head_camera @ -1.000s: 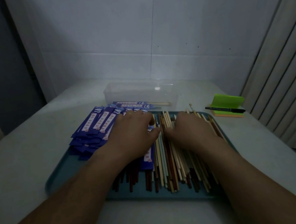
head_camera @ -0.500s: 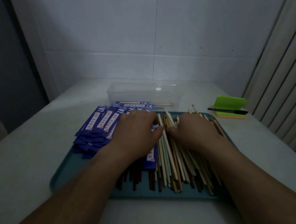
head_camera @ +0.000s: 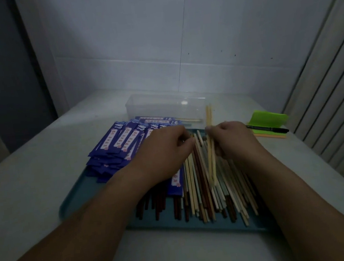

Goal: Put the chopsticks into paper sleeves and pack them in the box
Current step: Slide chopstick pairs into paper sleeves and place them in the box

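**Q:** Why is the pale pair held raised and tilted?

**A:** The right hand (head_camera: pixel 231 139) pinches two pale chopsticks (head_camera: pixel 211 153) near their middle, fingers (head_camera: pixel 217 129) pressed together round them. The far tips rise in front of the clear box (head_camera: pixel 143 105); the near tips hang over the loose chopsticks (head_camera: pixel 205 190) heaped on the teal tray (head_camera: pixel 73 206). Raising the pair probably frees it from its neighbours and brings the two tips level for a sleeve.

**Q:** And the other hand?

**A:** The left hand (head_camera: pixel 164 150) lies palm down on the left part of the heap, over a single blue sleeve (head_camera: pixel 176 181). Its fingers are bent at the tips; whether they pinch anything cannot be told. It likely steadies the heap, and it sits just right of the stack of paper sleeves (head_camera: pixel 115 149) at the tray's far left, ready to draw one.

**Q:** Where are the edges and the open room?

**A:** The box stands open-topped just beyond the tray's far rim; one sleeved pair (head_camera: pixel 155 118) appears to lie inside it, so nearly all the packing remains. The way from the hands to the box is short and passes over the rim only. At the far right a green notepad (head_camera: pixel 271 117) with a black pen (head_camera: pixel 266 129) lies near the tray, apart from it. The tabletop (head_camera: pixel 33 176) extends to the left and near sides. The near ends of the heap reach close to the near rim; a hasty sweep there could push sticks off the tray.
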Motion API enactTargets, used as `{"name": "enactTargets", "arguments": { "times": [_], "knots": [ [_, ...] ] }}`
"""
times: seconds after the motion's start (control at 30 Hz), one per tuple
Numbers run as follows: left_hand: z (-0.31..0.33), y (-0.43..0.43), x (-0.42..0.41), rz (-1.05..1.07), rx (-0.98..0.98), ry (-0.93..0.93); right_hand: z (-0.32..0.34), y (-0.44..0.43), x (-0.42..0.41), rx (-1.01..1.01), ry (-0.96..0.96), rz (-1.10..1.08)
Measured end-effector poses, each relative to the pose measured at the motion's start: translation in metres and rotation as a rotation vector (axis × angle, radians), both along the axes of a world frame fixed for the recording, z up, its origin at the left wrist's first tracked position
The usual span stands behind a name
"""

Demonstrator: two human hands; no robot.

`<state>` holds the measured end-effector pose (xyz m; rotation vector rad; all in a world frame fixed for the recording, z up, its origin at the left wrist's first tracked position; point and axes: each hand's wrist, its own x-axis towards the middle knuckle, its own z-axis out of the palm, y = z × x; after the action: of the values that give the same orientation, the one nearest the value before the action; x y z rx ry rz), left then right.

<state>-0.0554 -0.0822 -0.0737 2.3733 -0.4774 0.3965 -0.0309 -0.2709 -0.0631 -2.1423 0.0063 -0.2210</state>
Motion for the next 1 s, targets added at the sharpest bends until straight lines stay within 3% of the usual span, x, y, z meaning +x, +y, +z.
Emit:
{"name": "enactTargets", "arguments": {
  "times": [0.07,0.2,0.4,0.57,0.73,1.0],
  "knots": [
    [0.006,-0.004,-0.005,-0.078,-0.095,0.095,-0.002,-0.003,0.000,0.292,0.034,0.014],
    [0.012,-0.006,-0.013,-0.228,-0.208,0.292,-0.004,0.000,-0.002,0.490,0.017,0.050],
    [0.013,-0.003,-0.014,-0.249,-0.336,0.407,-0.006,0.003,-0.004,0.571,-0.077,0.089],
    [0.012,0.001,-0.012,-0.221,-0.329,0.391,-0.006,0.003,-0.009,0.630,0.049,0.245],
    [0.015,0.002,-0.013,-0.212,-0.332,0.427,-0.003,-0.003,-0.004,0.731,-0.029,0.109],
    [0.013,0.002,-0.014,-0.189,-0.318,0.404,-0.009,-0.001,-0.004,0.769,-0.019,0.118]
  ]
}}
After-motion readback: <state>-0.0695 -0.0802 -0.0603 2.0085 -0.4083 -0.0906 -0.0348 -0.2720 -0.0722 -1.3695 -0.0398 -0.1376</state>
